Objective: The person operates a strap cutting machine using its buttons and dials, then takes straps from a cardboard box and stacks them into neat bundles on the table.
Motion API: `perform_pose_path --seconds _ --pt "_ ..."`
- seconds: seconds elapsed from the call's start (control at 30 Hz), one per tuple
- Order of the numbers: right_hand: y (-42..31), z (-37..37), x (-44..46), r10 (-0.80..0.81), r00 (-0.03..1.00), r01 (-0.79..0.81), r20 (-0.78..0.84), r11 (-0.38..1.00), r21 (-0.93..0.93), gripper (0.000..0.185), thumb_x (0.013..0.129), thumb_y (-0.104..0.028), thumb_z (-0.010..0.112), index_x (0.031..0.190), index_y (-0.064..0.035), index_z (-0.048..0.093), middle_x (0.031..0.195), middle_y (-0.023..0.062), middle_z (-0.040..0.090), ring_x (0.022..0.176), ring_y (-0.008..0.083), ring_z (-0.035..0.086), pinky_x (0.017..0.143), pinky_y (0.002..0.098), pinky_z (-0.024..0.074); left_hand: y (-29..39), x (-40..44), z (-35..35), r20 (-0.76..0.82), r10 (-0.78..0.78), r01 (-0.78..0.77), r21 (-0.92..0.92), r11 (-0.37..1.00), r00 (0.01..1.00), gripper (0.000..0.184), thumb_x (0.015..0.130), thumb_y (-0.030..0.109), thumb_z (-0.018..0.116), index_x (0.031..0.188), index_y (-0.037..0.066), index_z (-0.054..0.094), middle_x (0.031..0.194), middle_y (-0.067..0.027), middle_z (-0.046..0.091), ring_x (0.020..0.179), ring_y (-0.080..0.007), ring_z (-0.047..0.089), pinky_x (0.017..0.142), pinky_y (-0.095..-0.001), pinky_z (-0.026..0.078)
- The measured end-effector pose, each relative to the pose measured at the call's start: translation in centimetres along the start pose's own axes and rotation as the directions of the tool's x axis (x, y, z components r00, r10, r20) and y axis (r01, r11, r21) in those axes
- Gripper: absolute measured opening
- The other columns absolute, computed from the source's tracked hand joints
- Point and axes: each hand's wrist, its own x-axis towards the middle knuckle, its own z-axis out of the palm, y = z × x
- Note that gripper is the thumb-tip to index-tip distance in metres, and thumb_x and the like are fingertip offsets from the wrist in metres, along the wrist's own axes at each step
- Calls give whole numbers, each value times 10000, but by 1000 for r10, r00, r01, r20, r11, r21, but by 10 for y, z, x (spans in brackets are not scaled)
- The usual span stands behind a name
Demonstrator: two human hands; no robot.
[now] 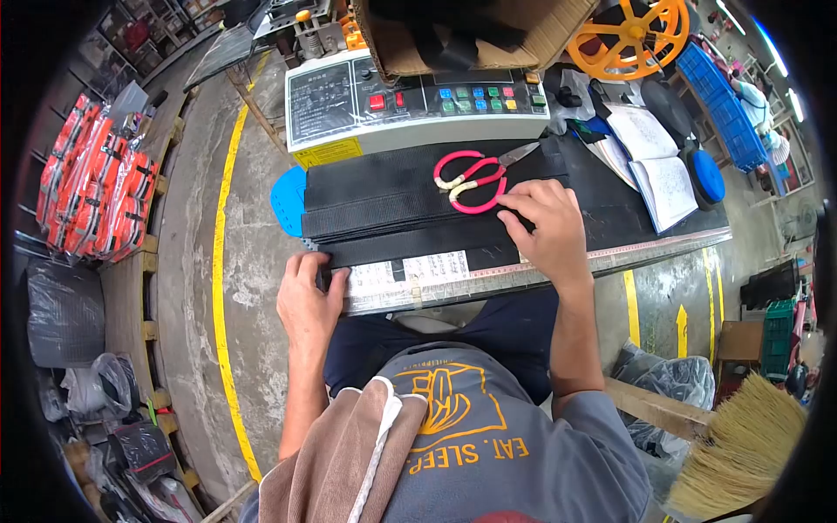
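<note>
Several black webbing strips (375, 209) lie stacked flat across the worktable. At the left end of the front black webbing strip (392, 246), my left hand (307, 296) is closed, with its fingers curled over the end and the thumb tucked in front. My right hand (549, 228) has thumb and fingers bent together at the strip's right part, close against a scissors loop; the exact contact is partly hidden. Pink-handled scissors (475, 181) rest on the stack, blades pointing to the upper right. A measuring tape (497, 282) runs along the table's front edge, beside handwritten white labels (410, 272).
Behind the strips stands a control panel (418, 100) with coloured buttons, and a cardboard box (558, 35) above it. An open notebook (658, 166) and a blue roll (706, 176) lie at the right. Orange packs (96, 187) sit on a pallet at left; a broom (741, 444) is lower right.
</note>
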Motion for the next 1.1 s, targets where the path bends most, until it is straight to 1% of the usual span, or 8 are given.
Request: perform_pose_path --seconds 0.13,0.27,0.57,0.8,0.9,0.93,1.03,1.1 --pt "-4 7 8 -11 1000 11 -25 1000 3 167 813 -113 819 976 -114 788 948 -12 710 915 212 643 803 383 439 8 3 -3 -230 85 -100 -52 994 969 841 774 232 921 1464 -17 510 1408 -243 583 1228 -416 623 1034 -465 516" --pt "-7 6 9 16 1000 -16 11 1000 6 171 811 -116 822 980 -113 799 946 -13 708 905 209 643 813 374 440 2 13 3 -152 11 -36 -163 986 988 1154 790 258 921 1619 -115 209 1583 -350 406 1484 -469 414 1226 -476 360" --pt "-4 12 11 13 999 -13 39 1000 1 142 844 -127 812 982 -101 796 901 7 692 891 214 640 829 381 436 1 31 31 -68 43 -71 -494 867 997 1136 835 267 887 1622 -140 175 1645 -372 317 1558 -426 335 1270 -445 286" --pt "-8 20 26 -33 997 33 73 999 -4 140 879 -204 789 989 -118 783 890 16 685 881 240 635 795 402 435 4 31 29 -102 60 -97 -411 906 993 1066 869 217 848 1644 -88 182 1623 -367 345 1525 -463 367 1253 -473 310" --pt "-13 13 52 62 998 -62 -6 995 82 153 882 -224 791 985 -111 787 882 22 683 873 252 636 784 411 441 11 28 25 -224 84 -159 -346 925 971 1074 864 203 850 1654 -63 173 1628 -359 331 1521 -480 351 1253 -503 299" --pt "-8 13 61 99 995 -99 3 994 42 249 884 -229 779 1099 -103 773 1007 76 686 952 281 643 841 414 471 13 27 23 -251 100 -188 -359 914 963 1046 870 154 833 1664 -39 181 1659 -327 293 1561 -422 301 1280 -491 241" --pt "4 21 110 -72 962 74 -263 997 1 362 883 -215 765 1230 -116 731 1191 116 657 1101 320 629 940 403 488 25 21 12 -302 174 -257 -262 930 937 1012 864 124 827 1658 -28 218 1655 -306 317 1542 -426 330 1267 -500 265" --pt "10 21 146 -229 932 202 -280 972 -122 465 865 -199 768 1319 -143 682 1312 119 617 1295 345 556 1050 446 457 32 18 4 -313 240 -322 -247 914 919 975 859 133 827 1638 -34 265 1645 -307 331 1533 -450 340 1259 -521 275"
